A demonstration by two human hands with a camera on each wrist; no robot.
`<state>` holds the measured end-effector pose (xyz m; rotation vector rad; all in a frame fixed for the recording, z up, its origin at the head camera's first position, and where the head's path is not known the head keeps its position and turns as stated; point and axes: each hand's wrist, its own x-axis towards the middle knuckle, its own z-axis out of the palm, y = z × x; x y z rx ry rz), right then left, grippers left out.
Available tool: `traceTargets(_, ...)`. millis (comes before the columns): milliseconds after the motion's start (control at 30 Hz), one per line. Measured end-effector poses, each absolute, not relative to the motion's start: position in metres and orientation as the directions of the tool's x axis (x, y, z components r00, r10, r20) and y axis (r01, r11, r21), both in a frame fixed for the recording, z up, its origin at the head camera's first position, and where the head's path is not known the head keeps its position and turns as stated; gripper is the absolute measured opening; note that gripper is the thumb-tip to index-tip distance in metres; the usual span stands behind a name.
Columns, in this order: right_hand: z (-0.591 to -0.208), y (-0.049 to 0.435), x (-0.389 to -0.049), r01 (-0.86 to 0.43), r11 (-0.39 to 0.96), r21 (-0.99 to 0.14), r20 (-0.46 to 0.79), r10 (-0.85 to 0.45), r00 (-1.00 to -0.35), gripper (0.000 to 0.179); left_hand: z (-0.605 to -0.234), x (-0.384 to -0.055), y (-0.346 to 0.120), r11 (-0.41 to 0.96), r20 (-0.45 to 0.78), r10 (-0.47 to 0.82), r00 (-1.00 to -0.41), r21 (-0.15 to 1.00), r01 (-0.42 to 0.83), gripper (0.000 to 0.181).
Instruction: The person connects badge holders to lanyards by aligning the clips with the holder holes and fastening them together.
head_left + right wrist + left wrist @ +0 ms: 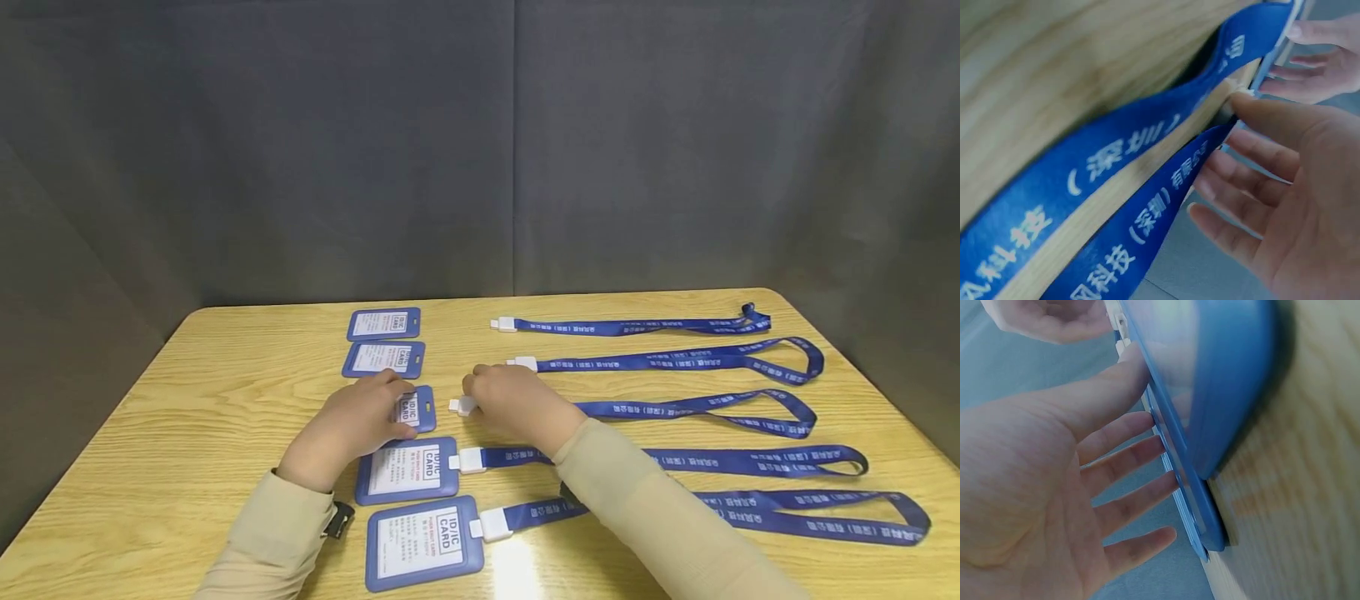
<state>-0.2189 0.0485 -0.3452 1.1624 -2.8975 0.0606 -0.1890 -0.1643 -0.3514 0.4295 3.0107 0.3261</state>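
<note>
My left hand [348, 425] spans a blue ID card holder [427, 410] lying on the table, with the thumb at its near edge and the fingertips by the far edge. Much of that holder is hidden under the hand. The left wrist view has the fingers [1129, 447] reaching to the holders' edges. My right hand [517, 404] pinches the white clip [462, 406] of a blue lanyard [675, 408], its metal-toned tip pointing at the holder with a small gap between. In the right wrist view, the thumb [1266, 115] and forefinger meet at the lanyard's clip end.
Nearer me, two card holders [408, 471] [425, 546] have lanyard clips [495, 524] at their slots. Two more holders [385, 323] [383, 359] lie at the back left, across from two lanyards [637, 327] [645, 363]. A dark curtain [480, 150] stands behind the wooden table [225, 375].
</note>
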Motion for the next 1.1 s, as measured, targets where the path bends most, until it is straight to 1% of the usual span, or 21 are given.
traceTargets(467,-0.349,0.04,-0.226,-0.743,0.67,0.0,0.052,-0.742,-0.669,0.02,-0.352,-0.191,-0.165,0.936,-0.053,0.285,-0.957,0.229,0.267,0.062)
traceTargets(800,-0.351,0.034,-0.225,-0.743,0.67,-0.007,0.048,-0.742,-0.669,0.021,-0.352,-0.19,-0.166,0.939,-0.064,0.273,-0.96,0.233,0.252,0.061)
traceTargets(933,-0.351,0.035,-0.225,-0.743,0.668,-0.041,0.059,-0.741,-0.669,0.022,-0.352,-0.19,-0.166,0.934,-0.057,0.279,-0.958,0.247,0.258,0.06)
traceTargets(1100,-0.351,0.038,-0.228,-0.717,0.687,-0.116,0.053,-0.717,-0.696,0.024,-0.351,-0.19,-0.165,0.929,-0.039,0.29,-0.956,0.254,0.271,0.06)
